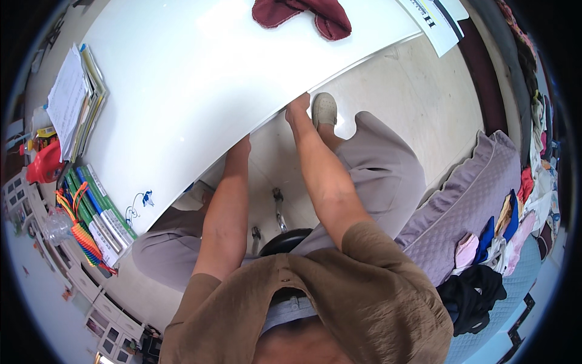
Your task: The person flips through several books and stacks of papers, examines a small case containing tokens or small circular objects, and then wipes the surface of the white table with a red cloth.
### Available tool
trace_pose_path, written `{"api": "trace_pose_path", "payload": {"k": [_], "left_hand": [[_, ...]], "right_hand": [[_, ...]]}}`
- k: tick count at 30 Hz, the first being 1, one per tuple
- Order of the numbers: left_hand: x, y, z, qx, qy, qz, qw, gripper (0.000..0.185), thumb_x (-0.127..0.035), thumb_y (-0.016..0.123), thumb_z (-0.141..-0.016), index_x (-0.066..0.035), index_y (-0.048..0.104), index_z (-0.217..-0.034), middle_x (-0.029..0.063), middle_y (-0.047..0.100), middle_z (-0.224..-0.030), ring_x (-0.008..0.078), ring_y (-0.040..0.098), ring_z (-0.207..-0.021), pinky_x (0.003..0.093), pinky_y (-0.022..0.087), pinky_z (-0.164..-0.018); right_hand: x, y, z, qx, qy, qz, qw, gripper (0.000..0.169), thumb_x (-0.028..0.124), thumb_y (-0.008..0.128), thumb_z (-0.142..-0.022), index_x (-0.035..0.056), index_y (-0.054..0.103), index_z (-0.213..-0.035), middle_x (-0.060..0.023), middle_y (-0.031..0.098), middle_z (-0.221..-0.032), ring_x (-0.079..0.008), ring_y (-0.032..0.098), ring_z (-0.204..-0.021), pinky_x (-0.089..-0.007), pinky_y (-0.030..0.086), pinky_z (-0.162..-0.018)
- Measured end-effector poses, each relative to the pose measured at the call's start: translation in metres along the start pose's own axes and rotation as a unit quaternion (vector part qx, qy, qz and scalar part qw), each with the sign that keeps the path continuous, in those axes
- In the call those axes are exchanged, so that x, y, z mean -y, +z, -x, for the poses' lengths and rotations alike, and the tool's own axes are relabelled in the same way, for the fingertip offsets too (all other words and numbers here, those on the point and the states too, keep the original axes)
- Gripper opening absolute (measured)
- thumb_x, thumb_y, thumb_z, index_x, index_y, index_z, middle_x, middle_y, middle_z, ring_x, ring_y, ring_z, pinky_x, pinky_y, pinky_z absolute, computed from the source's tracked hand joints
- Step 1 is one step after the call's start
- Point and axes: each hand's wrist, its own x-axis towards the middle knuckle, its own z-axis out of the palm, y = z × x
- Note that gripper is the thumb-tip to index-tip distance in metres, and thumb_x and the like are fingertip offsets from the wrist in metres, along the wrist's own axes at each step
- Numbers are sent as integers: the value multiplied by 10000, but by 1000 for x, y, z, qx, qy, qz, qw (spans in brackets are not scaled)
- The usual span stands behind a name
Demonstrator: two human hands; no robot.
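A white table (182, 82) spreads in front of me, and both my forearms reach down to its near edge. My left hand (242, 144) is mostly hidden beneath the tabletop, only the wrist part showing. Of my right hand (298, 105), the back and wrist show at the table edge, with the fingers out of sight under it. Whether either hand holds anything cannot be seen. Dark red fabric pieces (334, 22) lie on the table near the far edge of the view, apart from both hands.
Stacked papers and notebooks (72, 104) and a row of books (100, 209) stand at the table's left side. A printed sheet (436, 22) overhangs the right corner. A bed with a ruffled quilted cover (464, 182) and piled clothes (473, 295) is on the right.
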Motion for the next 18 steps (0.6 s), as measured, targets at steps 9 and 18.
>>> {"api": "trace_pose_path", "payload": {"k": [9,18], "left_hand": [[25,17,7,20,-271,656,704,321,-193,647,-924,-158,567,-1233,18,633,-1174,185,627,-1059,351,537,-853],[29,-45,88,187,-222,778,557,375,-105,630,-915,-30,534,-1269,94,623,-1192,214,626,-1077,354,544,-900]], "right_hand": [[11,-46,68,100,3,1,995,159,6,663,-857,-51,638,-1004,-92,655,-829,-184,613,-626,-323,471,-480],[21,-104,131,209,79,-53,973,209,-9,617,-870,-44,613,-1076,-132,683,-912,-219,685,-719,-351,596,-559]]}}
